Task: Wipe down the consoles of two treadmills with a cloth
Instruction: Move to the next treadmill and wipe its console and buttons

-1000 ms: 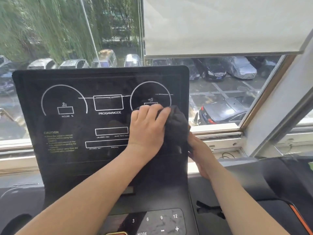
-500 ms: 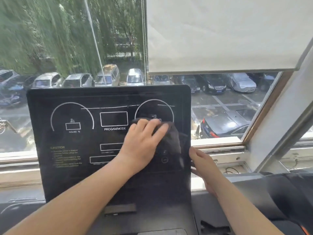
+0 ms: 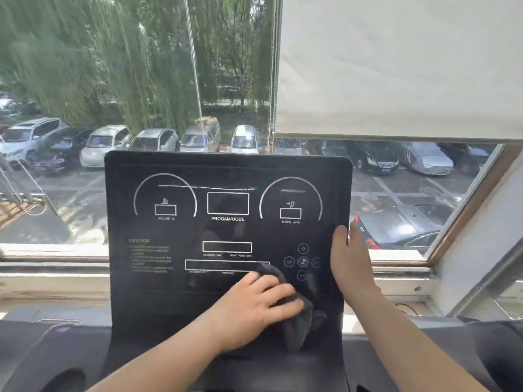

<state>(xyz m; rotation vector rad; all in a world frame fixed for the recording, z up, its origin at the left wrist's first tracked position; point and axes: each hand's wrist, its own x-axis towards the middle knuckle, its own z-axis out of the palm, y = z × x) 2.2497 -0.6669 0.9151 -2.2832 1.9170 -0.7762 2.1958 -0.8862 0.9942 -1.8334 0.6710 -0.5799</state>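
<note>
Console (image 3: 175,278): black flat panel, upright and leaning slightly away, in the centre of the view, directly in front of a window (image 3: 141,80) and standing well above the sill line. White printing on the panel: two arc gauges, left one marked INCLINE (image 3: 165,209), right one marked SPEED (image 3: 290,213), with a box labelled PROGAM/MODE (image 3: 227,219) between them; yellow caution text at lower left, too blurred to read. Roller blind (image 3: 396,66), off-white, drawn partway down over the right half of the window. Beyond the glass: green trees on the far left, a row of parked cars (image 3: 107,142) below them. Pale windowsill (image 3: 51,278) runs left and right behind the panel. Right hand (image 3: 351,261) is at the panel's right edge, thumb laid on the front face and fingers gone behind the edge, so it grips the console there. Left hand (image 3: 254,309) lies on the lower right part of the panel, fingers extended and spread, palm down, pressing flat on the cloth (image 3: 297,321). Cloth is dark grey, bunched, against the panel face; part shows past the fingertips and part hangs below and right of the hand. Its upper edge overlaps the right end of the lowest readout box. Round button cluster (image 3: 302,261) sits between the cloth and the right hand.
</note>
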